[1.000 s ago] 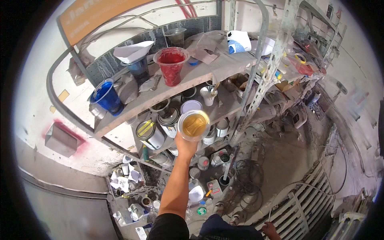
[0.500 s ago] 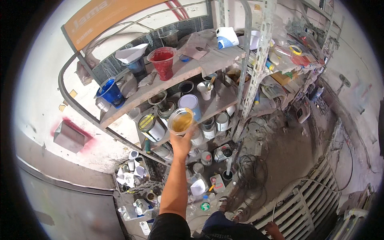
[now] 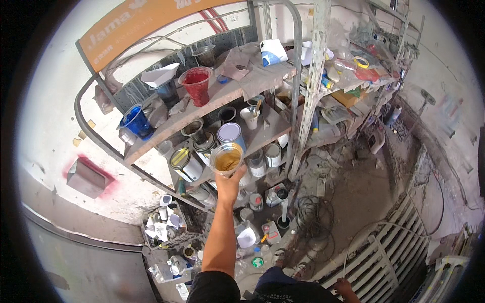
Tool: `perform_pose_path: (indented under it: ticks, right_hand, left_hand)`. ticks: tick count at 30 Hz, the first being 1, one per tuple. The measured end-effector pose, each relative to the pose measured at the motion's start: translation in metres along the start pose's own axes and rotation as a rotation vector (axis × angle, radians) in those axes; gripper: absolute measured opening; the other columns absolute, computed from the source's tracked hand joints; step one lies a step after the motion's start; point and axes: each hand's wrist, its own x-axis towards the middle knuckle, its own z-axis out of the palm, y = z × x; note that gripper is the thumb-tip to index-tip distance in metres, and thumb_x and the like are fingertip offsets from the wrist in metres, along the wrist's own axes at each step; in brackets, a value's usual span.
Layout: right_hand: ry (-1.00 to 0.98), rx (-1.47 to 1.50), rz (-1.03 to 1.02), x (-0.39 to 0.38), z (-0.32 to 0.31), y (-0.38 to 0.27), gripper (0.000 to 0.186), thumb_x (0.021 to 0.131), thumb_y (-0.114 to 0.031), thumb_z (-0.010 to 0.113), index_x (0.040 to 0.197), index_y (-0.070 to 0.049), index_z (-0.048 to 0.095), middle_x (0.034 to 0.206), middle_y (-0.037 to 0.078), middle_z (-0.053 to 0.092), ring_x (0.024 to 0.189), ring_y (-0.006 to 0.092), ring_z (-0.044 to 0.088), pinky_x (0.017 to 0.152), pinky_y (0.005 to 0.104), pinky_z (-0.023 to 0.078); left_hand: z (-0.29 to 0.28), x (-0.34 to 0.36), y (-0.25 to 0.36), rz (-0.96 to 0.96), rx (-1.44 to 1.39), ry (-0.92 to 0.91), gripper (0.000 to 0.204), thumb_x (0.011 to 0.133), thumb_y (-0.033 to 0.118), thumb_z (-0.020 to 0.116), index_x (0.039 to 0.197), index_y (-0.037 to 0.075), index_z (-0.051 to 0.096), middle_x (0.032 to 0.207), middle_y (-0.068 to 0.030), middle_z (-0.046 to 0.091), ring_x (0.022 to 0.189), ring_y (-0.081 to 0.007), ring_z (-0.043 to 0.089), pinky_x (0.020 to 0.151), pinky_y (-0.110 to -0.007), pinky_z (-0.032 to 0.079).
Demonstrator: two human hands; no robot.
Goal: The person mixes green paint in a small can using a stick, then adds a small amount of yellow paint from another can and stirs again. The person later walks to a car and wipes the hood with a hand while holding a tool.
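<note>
A clear cup [image 3: 226, 159] partly hides the left hand [image 3: 228, 186] and a lilac-lidded can [image 3: 231, 134] near the front edge of the lower shelf [image 3: 274, 128].

Near the left end of the upper shelf [image 3: 166, 130] stands a blue-coated cup [image 3: 136, 121]; a red-coated cup [image 3: 196, 88] sits further right by the front edge, and a white-and-blue container [image 3: 273, 52] is close to the right end. Toward the lower shelf's [image 3: 273, 130] right end, a white cup [image 3: 249, 118] has a handle sticking out. On the floor, a dark coil [image 3: 313, 217], hose or cable, too blurred to say, lies left of a pale slatted grate [image 3: 382, 256].
</note>
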Motion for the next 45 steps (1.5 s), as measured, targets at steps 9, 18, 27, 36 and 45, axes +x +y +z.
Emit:
perform_pose_path:
  ticks: [9, 18, 27, 36, 45]
  right_hand:
    - [-0.016, -0.033, -0.007, 0.016, 0.004, 0.012, 0.055, 0.082, -0.018, 0.070, 0.131, 0.001, 0.056, 0.090, 0.018, 0.071, 0.081, 0.0271, 0.071, 0.073, 0.0377, 0.057]
    - [-0.034, 0.121, 0.152, -0.009, -0.012, -0.029, 0.057, 0.085, -0.014, 0.066, 0.138, 0.000, 0.050, 0.096, 0.018, 0.069, 0.069, 0.0263, 0.067, 0.062, 0.0403, 0.055]
    - [-0.104, -0.134, -0.105, -0.006, -0.022, -0.051, 0.053, 0.084, -0.016, 0.066, 0.133, 0.001, 0.054, 0.085, 0.017, 0.069, 0.070, 0.0238, 0.065, 0.064, 0.0405, 0.053]
    - [0.016, -0.205, -0.281, 0.034, -0.016, -0.020, 0.048, 0.083, -0.013, 0.065, 0.128, 0.003, 0.054, 0.078, 0.014, 0.068, 0.066, 0.0208, 0.067, 0.061, 0.0356, 0.056]
    - [-0.061, -1.083, -0.821, 0.052, -0.029, -0.013, 0.045, 0.081, -0.020, 0.068, 0.122, -0.004, 0.063, 0.096, 0.018, 0.069, 0.093, 0.0296, 0.068, 0.077, 0.0416, 0.055]
  left_hand:
    - [-0.019, -0.018, 0.002, -0.019, 0.111, 0.018, 0.046, 0.081, 0.002, 0.076, 0.122, 0.000, 0.054, 0.111, -0.0069, 0.066, 0.101, -0.0161, 0.062, 0.091, -0.031, 0.048]
    - [-0.038, -0.028, -0.012, -0.029, -0.009, -0.013, 0.036, 0.084, 0.001, 0.071, 0.118, 0.000, 0.059, 0.112, -0.0054, 0.066, 0.101, -0.0158, 0.061, 0.090, -0.031, 0.047]
    - [-0.062, -0.038, 0.000, 0.084, 0.274, 0.034, 0.043, 0.078, 0.003, 0.077, 0.117, -0.002, 0.059, 0.112, -0.0096, 0.068, 0.102, -0.0186, 0.064, 0.092, -0.033, 0.049]
    - [-0.078, -0.061, 0.006, 0.129, 0.195, 0.060, 0.045, 0.076, 0.001, 0.077, 0.118, -0.003, 0.060, 0.115, -0.0129, 0.068, 0.105, -0.0217, 0.065, 0.094, -0.034, 0.049]
    - [-0.076, -0.073, 0.019, 0.173, 0.262, 0.106, 0.029, 0.075, 0.000, 0.075, 0.104, 0.000, 0.071, 0.106, -0.0109, 0.072, 0.099, -0.0209, 0.068, 0.090, -0.033, 0.051]
